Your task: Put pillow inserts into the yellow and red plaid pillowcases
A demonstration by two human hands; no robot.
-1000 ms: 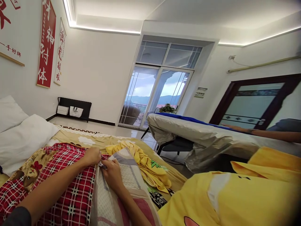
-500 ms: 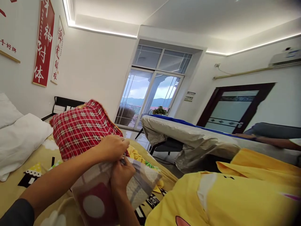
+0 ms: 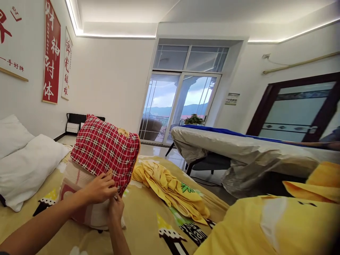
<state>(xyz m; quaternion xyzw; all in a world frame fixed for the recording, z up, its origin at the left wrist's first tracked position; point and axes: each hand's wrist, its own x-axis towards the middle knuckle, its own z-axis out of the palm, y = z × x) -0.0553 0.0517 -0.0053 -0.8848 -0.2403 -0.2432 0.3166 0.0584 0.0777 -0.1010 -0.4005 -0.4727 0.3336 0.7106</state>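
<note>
A red plaid pillowcase [image 3: 106, 145] covers the upper part of a pillow. Below its edge shows the pillow's beige and dusty-pink cover [image 3: 91, 214]. My left hand [image 3: 102, 187] lies over the front of the pillow, its fingers closed on the pillowcase's lower edge. Just below and right of it, my right hand [image 3: 116, 209] pinches the same edge near the corner. The pillow leans on a bed with a tan patterned sheet [image 3: 143, 212]. Beside it, to the right, lies a crumpled yellow cloth [image 3: 170, 187].
White pillows [image 3: 32, 163] lie at the left. Yellow fabric [image 3: 265, 226] fills the lower right. Beyond the bed stand a plastic-covered table [image 3: 255, 148] with blue cloth and a dark chair [image 3: 209, 163]. At the far right edge, part of a person's arm rests by the table.
My view has levelled and swung right. The pillow and both hands now sit lower and further left in view. More red fabric covers the pillow's front, and the yellow cloth shows fully.
</note>
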